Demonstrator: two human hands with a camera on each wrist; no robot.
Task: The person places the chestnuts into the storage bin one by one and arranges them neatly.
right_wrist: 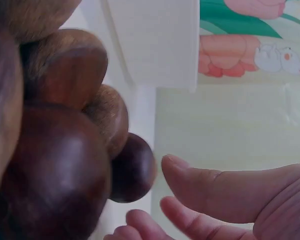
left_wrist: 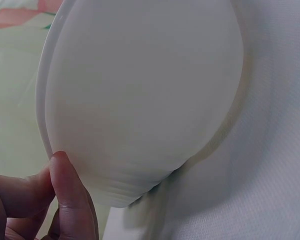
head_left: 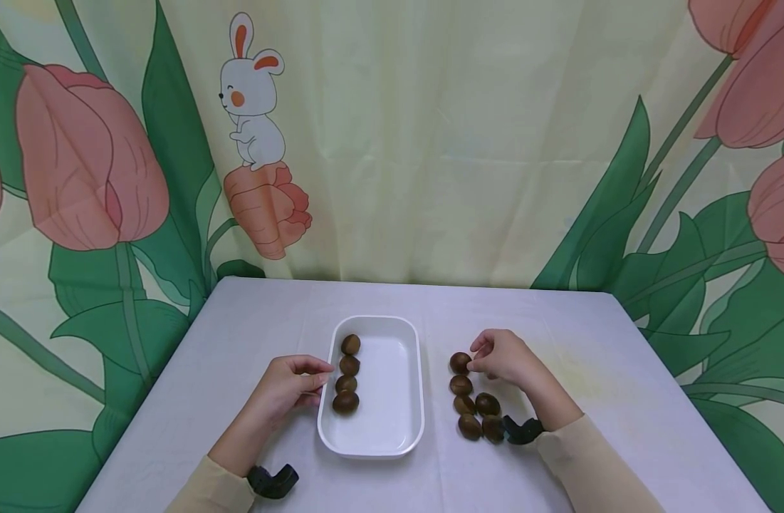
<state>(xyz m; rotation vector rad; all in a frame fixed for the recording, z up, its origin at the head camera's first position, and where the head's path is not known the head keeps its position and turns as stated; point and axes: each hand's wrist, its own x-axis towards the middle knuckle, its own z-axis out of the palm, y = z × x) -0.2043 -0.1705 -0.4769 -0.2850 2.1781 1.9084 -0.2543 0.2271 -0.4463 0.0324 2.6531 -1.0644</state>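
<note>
At the back, a pale cream, flower-printed fabric curtain (head_left: 417, 142), apparently hung to screen off whatever lies beyond. In front of it, a white-clothed tabletop (head_left: 379, 491), pale enough to make small dark things stand out. Near the middle of that, a shallow, glossy white rectangular tray (head_left: 392, 388) with rounded corners, its long sides running away from the wearer, seemingly for easy reach from either side. At the tray's left wall, the bare left hand (head_left: 285, 388), thumb and fingers pinched on the rim, probably to keep so light-looking a piece from sliding. Well apart, over to the right, the bare right hand (head_left: 507, 358), thumb and fingertips parted about the farthest of six loose, shiny brown, rounded chestnuts (head_left: 461, 385); hard to tell whether touching it, though plainly not clamped on it. Clustered just right of the tray, these six, partly in a column and partly doubled up, perhaps for keeping within short reach of that hand. Inside the tray, four matching brown chestnuts (head_left: 349, 365) in a single row along the left wall, presumably lined up there to leave the remaining floor bare.
</note>
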